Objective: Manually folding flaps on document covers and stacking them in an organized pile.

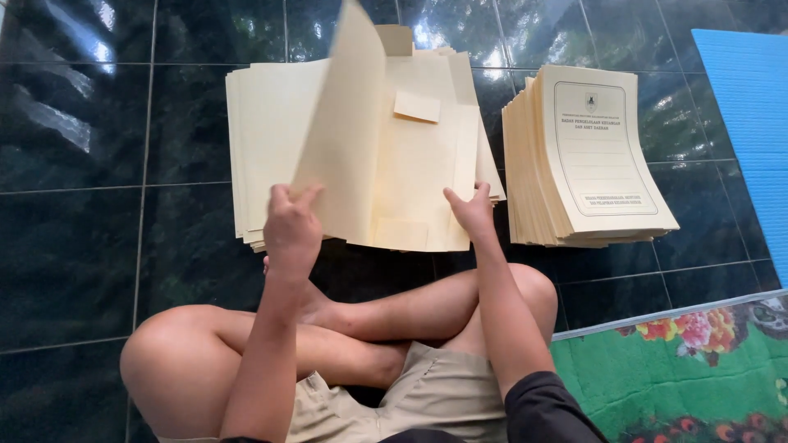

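Observation:
My left hand pinches the lower edge of a cream paper folder flap and holds it raised upright. My right hand presses on the lower right edge of the opened folder, which lies on top of a stack of unfolded cream folder sheets on the dark tiled floor. A small cream tab shows on the inner face of the open folder. To the right stands a second stack of folded cream folders with a printed front.
I sit cross-legged on glossy dark green floor tiles, knees just below the stacks. A blue mat lies at the far right. A green floral mat lies at the lower right.

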